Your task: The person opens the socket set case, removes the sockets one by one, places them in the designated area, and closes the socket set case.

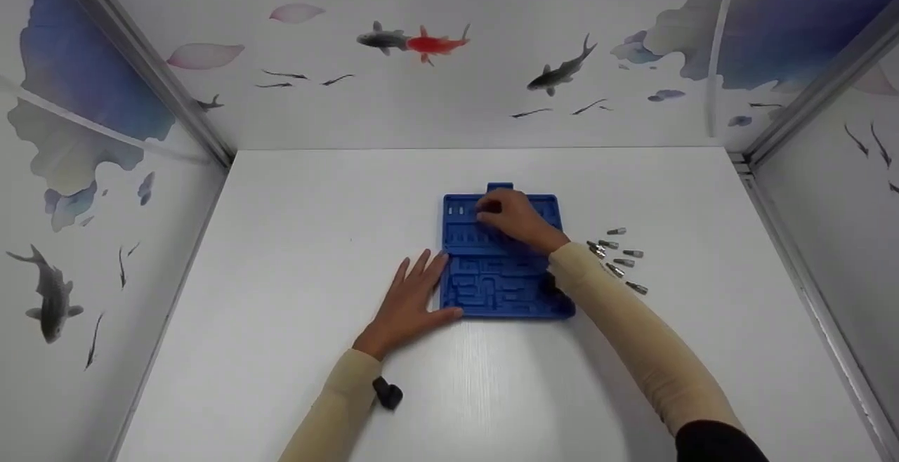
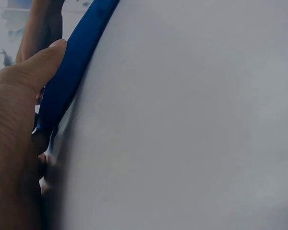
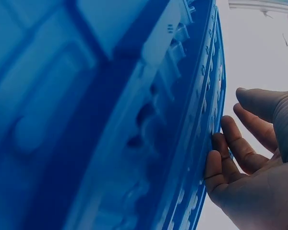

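Note:
An opened blue plastic tool case (image 1: 491, 311) with moulded slots lies on the white table. Two small silver bits (image 1: 456, 210) stand in slots at the top left of its far half. Just right of them, my right hand (image 1: 516, 220) reaches over that half, fingers bent. In the right wrist view its fingers (image 3: 240, 143) are loosely curved near the case, and no held item shows. My left hand (image 1: 411, 304) lies spread at the case's left side, its thumb touching the near corner. The left wrist view shows that thumb (image 2: 50, 60) against the blue edge.
Several loose silver metal bits (image 1: 624, 262) lie scattered on the table (image 1: 295, 237) to the right of the case, beside my right forearm. Printed walls with fish (image 1: 439, 44) enclose the back and sides. A black device (image 1: 388, 393) sits at my left wrist.

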{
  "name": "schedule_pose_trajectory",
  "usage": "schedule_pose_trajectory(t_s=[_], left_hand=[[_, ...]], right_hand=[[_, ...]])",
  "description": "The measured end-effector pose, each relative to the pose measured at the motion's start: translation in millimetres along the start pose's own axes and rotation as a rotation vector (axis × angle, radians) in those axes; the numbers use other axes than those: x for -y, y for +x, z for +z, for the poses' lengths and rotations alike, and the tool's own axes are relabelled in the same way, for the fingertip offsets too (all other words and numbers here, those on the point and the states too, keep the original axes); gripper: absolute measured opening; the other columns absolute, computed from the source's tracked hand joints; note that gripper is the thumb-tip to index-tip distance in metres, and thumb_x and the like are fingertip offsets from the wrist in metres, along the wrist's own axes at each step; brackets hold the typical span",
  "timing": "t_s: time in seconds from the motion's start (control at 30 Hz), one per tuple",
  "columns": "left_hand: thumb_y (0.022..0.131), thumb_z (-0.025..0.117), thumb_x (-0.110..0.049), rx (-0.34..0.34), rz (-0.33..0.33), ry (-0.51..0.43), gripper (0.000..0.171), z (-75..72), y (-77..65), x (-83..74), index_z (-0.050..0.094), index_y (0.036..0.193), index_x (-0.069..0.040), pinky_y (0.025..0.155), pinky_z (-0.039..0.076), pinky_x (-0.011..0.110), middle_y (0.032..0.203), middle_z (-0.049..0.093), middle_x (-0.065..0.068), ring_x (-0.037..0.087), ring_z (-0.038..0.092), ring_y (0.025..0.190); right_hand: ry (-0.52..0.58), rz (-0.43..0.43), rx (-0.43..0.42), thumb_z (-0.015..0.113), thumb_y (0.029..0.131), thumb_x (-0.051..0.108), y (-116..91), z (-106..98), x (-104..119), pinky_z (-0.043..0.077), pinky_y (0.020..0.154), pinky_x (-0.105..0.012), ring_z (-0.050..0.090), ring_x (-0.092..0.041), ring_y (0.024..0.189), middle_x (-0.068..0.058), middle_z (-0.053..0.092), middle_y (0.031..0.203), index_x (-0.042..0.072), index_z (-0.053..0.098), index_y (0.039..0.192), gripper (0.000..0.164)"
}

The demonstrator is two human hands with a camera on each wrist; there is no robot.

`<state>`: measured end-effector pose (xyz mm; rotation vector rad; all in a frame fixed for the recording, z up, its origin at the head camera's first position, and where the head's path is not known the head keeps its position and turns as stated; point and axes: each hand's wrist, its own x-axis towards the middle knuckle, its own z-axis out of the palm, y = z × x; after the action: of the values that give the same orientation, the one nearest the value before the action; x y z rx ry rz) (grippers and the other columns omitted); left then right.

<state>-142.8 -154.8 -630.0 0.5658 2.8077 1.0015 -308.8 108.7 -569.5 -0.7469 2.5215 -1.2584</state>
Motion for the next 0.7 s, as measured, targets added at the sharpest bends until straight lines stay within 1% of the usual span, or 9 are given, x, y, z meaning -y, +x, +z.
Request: schedule_pose_trajectory(t_s=[0.17,0.3,0.47,0.7], left_hand=[[0.096,0.066,-0.078,0.001,0.009,0.010,0.111,0.4,0.6,0.3,0.018,0.179,-0.020,0.138,-0.006,0.045,0.184,0.019,-0.001,0.020,0.007,0.171],[0.096,0.067,-0.076,-0.004,0.021,0.007,0.111,0.6,0.5,1.2,0.019,0.179,-0.019,0.138,-0.004,0.048,0.184,0.020,0.001,0.021,0.008,0.171],[0.096,0.067,-0.075,-0.007,0.032,0.001,0.111,0.8,1.1,2.6,0.020,0.178,-0.018,0.138,-0.003,0.050,0.184,0.021,0.004,0.023,0.009,0.171],[0.096,0.067,-0.077,0.001,0.015,-0.013,0.111,-0.2,0.2,4.3,0.018,0.179,-0.020,0.138,-0.004,0.047,0.184,0.019,0.003,0.022,0.008,0.171]], right_hand=[[-0.027,-0.016,-0.015,0.072,0.107,0.008,11.0,5.9,-0.9,0.057,0.106,-0.054,0.068,-0.034,0.117,-0.020,0.073,0.127,-0.004,0.076,0.130,0.026],[-0.041,-0.033,-0.037,0.073,0.106,0.005,18.1,11.3,-3.2,0.056,0.107,-0.054,0.067,-0.036,0.119,-0.022,0.073,0.128,-0.006,0.076,0.129,0.025],[-0.043,-0.026,-0.051,0.074,0.106,0.008,22.9,17.1,-3.5,0.055,0.107,-0.053,0.065,-0.036,0.120,-0.021,0.070,0.129,-0.005,0.074,0.133,0.030],[-0.088,-0.023,-0.058,0.075,0.104,0.008,27.3,25.4,-7.1,0.054,0.106,-0.053,0.063,-0.036,0.117,-0.023,0.068,0.127,-0.006,0.073,0.136,0.035]])
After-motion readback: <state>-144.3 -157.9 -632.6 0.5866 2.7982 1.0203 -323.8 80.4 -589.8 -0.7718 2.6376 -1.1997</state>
